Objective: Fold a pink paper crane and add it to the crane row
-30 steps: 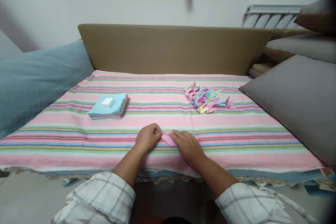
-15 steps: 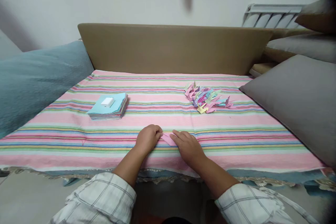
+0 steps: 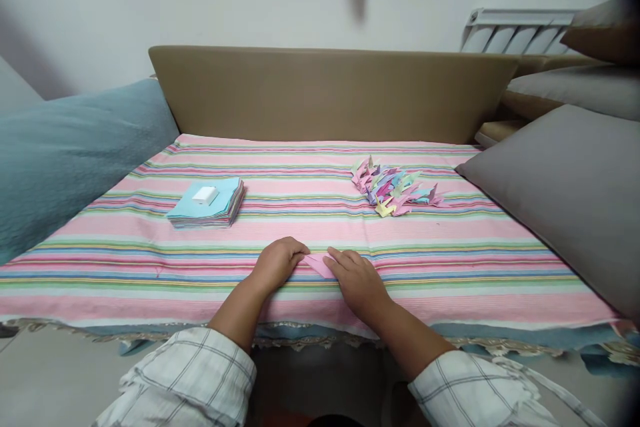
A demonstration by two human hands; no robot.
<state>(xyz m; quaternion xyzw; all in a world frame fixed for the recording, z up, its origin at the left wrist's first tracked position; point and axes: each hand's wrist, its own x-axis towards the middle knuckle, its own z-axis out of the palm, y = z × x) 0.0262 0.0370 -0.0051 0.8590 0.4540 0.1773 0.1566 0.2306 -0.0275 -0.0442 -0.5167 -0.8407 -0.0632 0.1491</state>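
A small piece of folded pink origami paper (image 3: 319, 264) lies on the striped cloth (image 3: 310, 310) near its front edge. My left hand (image 3: 278, 263) pinches the paper's left end between thumb and fingertips. At the other end, my right hand (image 3: 356, 280) holds the paper down against the cloth, its fingers close together over it. The paper's right part is hidden beneath those fingers. Beyond my hands to the left sits a stack of square paper sheets (image 3: 225, 213), light blue on top, with a small white block (image 3: 205, 195) on it. Several folded paper cranes (image 3: 395, 190) are heaped at the back right.
A tan backrest (image 3: 330, 93) rises behind the cloth. On the left is a blue-covered armrest (image 3: 85, 147); to the right a large grey cushion (image 3: 555, 193) leans over the cloth, with more cushions (image 3: 585, 90) stacked behind it. A white radiator (image 3: 520, 30) stands behind.
My left hand has shifted slightly left along the pink paper, and a little more of the paper shows between my hands. My right hand has stayed almost in place.
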